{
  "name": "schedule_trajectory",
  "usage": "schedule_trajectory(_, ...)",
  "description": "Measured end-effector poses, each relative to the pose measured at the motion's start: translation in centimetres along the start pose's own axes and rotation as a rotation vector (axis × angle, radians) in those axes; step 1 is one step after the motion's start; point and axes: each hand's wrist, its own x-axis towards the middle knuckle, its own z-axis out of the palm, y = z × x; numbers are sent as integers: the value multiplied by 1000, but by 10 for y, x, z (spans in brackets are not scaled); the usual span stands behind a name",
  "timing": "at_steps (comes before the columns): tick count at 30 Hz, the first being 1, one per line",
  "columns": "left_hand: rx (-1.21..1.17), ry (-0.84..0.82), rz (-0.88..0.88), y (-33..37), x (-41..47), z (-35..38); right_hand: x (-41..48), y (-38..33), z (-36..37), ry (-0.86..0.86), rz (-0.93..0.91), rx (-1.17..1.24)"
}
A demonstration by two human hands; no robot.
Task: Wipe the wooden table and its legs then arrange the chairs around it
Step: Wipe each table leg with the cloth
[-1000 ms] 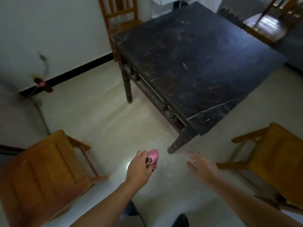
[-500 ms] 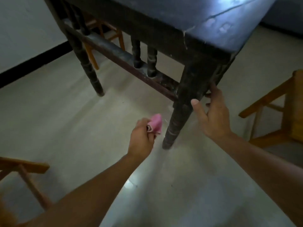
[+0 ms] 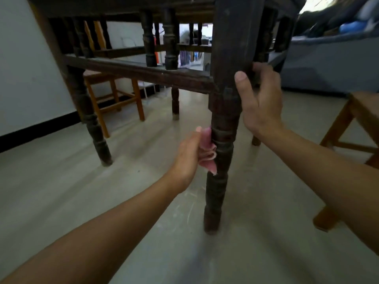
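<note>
I am low down, level with the dark wooden table's underside. Its near turned leg (image 3: 220, 181) stands in the middle of the view. My left hand (image 3: 187, 156) holds a pink cloth (image 3: 207, 152) and presses it against the left side of that leg, about halfway up. My right hand (image 3: 259, 101) grips the square upper part of the same leg, thumb on the front and fingers curled round the back. The table's side rail (image 3: 133, 71) with short spindles runs off to the left toward another leg (image 3: 90, 121).
An orange wooden chair (image 3: 114, 93) stands beyond the table at the left, by the white wall. Another wooden chair (image 3: 348, 128) is close at the right, beside my right forearm. A grey sofa (image 3: 328, 64) sits at the back right. The floor is pale and smooth.
My view has dropped from above the table to below its top. My left hand brought the cloth onto the leg, and my right hand closed round the leg's upper part.
</note>
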Motion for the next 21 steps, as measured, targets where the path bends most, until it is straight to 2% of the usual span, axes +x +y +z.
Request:
schedule_trajectory(2, 47, 43, -36, 3, 6, 5, -1, -8, -1, -32, 52, 6)
schedule_trajectory(4, 149, 112, 2, 3, 1, 11, -2, -14, -7, -68, 90, 4)
schedule_trajectory(6, 365, 123, 163, -9, -15, 16, -1, -15, -12, -101, 96, -17)
schedule_trajectory(8, 612, 36, 335, -24, -32, 12, 0, -14, -15, -124, 90, -21)
schedule_trajectory(10, 643, -28, 399, -24, -30, -2, 1, -13, -15, -134, 82, -15)
schedule_trajectory(11, 607, 41, 378, -15, -23, -9, 1, -13, -15, -139, 81, -17)
schedule_trajectory(13, 465, 280, 333, 12, -3, -22, 1, -13, -16, -151, 88, -20)
schedule_trajectory(15, 473, 386, 396, 30, 5, -15, 1, -14, -16, -149, 109, -9)
schedule_trajectory(17, 599, 227, 524, 19, -6, 3, 0, -16, -14, -129, 138, 10)
schedule_trajectory(20, 867, -258, 541, -28, -35, 7, 3, -12, -14, -160, 155, 21)
schedule_trajectory(21, 980, -323, 589, -35, -39, 2, 4, -10, -15, -183, 158, 23)
